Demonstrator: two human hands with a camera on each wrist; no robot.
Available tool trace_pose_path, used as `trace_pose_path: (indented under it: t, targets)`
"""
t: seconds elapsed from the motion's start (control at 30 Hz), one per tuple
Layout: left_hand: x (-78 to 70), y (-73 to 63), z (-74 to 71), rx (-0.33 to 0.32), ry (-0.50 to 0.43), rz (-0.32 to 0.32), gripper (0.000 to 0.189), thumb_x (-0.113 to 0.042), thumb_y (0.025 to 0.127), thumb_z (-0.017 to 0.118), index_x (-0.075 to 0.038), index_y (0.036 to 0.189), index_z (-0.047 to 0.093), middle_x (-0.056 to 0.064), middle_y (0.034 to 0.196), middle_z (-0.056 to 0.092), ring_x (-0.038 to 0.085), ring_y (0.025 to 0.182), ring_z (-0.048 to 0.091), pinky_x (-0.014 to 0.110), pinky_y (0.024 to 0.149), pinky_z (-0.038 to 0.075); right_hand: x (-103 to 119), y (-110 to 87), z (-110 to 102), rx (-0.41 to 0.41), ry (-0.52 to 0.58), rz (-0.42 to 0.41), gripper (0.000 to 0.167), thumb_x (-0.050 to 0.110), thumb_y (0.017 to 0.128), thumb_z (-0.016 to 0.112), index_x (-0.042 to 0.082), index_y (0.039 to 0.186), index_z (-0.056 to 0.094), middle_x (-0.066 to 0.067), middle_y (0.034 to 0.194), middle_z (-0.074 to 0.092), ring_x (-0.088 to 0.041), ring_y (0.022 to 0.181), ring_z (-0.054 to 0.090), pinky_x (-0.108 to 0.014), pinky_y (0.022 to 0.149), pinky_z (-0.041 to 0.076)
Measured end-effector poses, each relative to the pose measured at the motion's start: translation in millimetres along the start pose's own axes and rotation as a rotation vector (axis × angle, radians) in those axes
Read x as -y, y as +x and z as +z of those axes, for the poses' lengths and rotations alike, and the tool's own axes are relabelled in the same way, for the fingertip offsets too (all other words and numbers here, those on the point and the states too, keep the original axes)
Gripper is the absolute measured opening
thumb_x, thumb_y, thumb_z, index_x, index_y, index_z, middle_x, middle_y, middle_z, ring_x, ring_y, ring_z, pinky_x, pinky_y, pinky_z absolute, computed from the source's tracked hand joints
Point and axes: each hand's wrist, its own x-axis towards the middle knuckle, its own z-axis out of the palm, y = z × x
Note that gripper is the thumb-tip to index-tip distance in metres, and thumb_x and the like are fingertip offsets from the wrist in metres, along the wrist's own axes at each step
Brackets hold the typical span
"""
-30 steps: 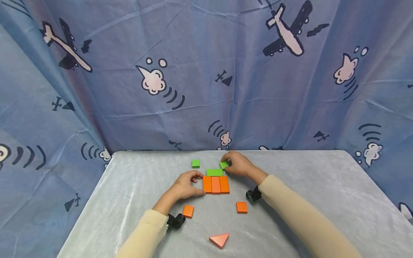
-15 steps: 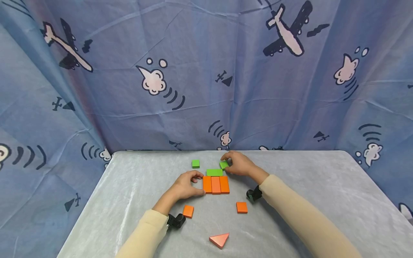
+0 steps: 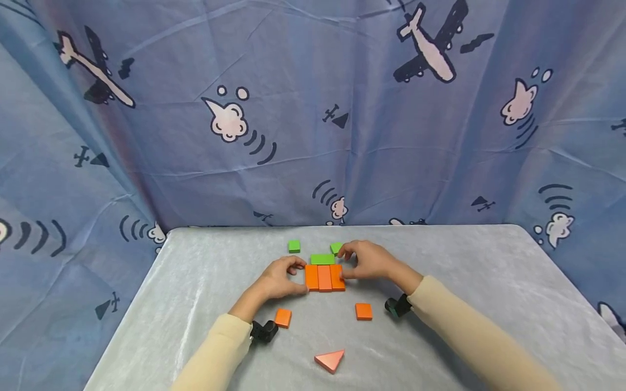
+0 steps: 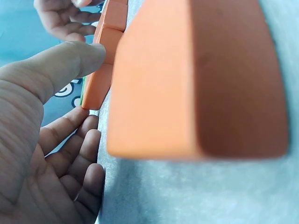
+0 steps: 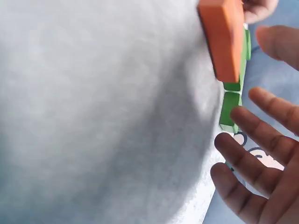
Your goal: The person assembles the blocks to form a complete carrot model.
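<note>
In the head view, three rectangular blocks lie side by side: a left orange block (image 3: 311, 278), a paler middle block (image 3: 324, 278) and a right orange block (image 3: 336, 279). A long green block (image 3: 322, 259) lies across their far ends. My left hand (image 3: 280, 279) pinches the left orange block by its left corners, thumb at the near end and index finger at the far end. My right hand (image 3: 374, 260) hovers beside the right block, thumb tip overlapping its edge. Its fingers (image 5: 243, 158) are spread, holding nothing. A small green block (image 3: 336, 248) sits just beyond its fingertips.
Another small green block (image 3: 294, 246) lies at the back left. Two square orange blocks, one left (image 3: 283, 318) and one right (image 3: 363, 311), lie nearer. A pink triangular block (image 3: 330, 360) is closest to me. Behind the grey-covered table (image 3: 455, 260) hangs a blue curtain (image 3: 288, 108).
My right hand has let go of the small green block and drawn back toward me, beside the right orange block. The left hand keeps its hold. The head view has shifted slightly.
</note>
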Motion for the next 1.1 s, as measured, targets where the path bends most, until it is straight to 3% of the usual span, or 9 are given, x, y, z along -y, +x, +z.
trace_pose_path:
  t: [0.23,0.37,0.6,0.8,0.93,1.1]
  targets:
    - [1.7,0.7,-1.1,0.005,-0.013,0.01,0.055,-0.026,0.071,0.083,-0.015,0.121,0.062,0.0,0.118,0.062,0.015,0.101,0.055,0.034,0.088,0.046,7,-6.5,10,0.042,-0.036,0.055,0.052,0.039,0.068,0.085,0.015,0.11,0.067,0.001,0.1,0.065,-0.012,0.083,0.054,-0.033,0.076,0.048]
    - [1.1,3.9,-4.5,-0.012,-0.045,0.0,0.051,-0.024,0.077,0.08,-0.011,0.122,0.061,0.004,0.119,0.063,0.017,0.1,0.058,0.033,0.086,0.049,8,-7.2,12,0.036,-0.064,0.057,0.051,0.04,0.067,0.085,0.017,0.109,0.067,0.002,0.099,0.065,-0.012,0.084,0.055,-0.034,0.078,0.048]
    - [-0.2,15.1,-16.6,-0.206,-0.103,-0.033,0.035,-0.017,0.082,0.075,-0.009,0.115,0.066,0.008,0.115,0.065,0.019,0.094,0.061,0.03,0.074,0.051,7,-6.7,13,0.031,-0.083,0.031,0.05,0.04,0.068,0.085,0.017,0.109,0.067,0.002,0.1,0.065,-0.012,0.087,0.056,-0.035,0.08,0.048]
    - [9.0,31.7,-22.3,-0.343,-0.046,-0.041,0.032,-0.014,0.081,0.074,-0.007,0.112,0.067,0.009,0.102,0.062,0.016,0.076,0.056,0.028,0.069,0.047,8,-5.0,15,0.035,-0.086,0.059,0.051,0.04,0.068,0.085,0.016,0.109,0.067,0.002,0.1,0.065,-0.012,0.086,0.055,-0.035,0.08,0.048]
    - [14.3,39.4,-26.3,-0.352,0.014,-0.07,0.035,-0.016,0.082,0.073,-0.007,0.115,0.067,0.008,0.099,0.062,0.019,0.083,0.053,0.033,0.078,0.045,9,-4.7,16,0.029,-0.078,0.078,0.05,0.039,0.067,0.085,0.016,0.107,0.068,0.003,0.099,0.065,-0.012,0.085,0.054,-0.035,0.081,0.048]
    - [16.4,44.2,-29.3,-0.302,0.032,-0.106,0.038,-0.019,0.084,0.072,-0.008,0.119,0.066,0.006,0.1,0.061,0.022,0.096,0.054,0.039,0.088,0.045,9,-5.8,16,0.024,-0.075,0.081,0.048,0.039,0.067,0.085,0.017,0.106,0.069,0.004,0.1,0.065,-0.011,0.086,0.055,-0.035,0.082,0.048]
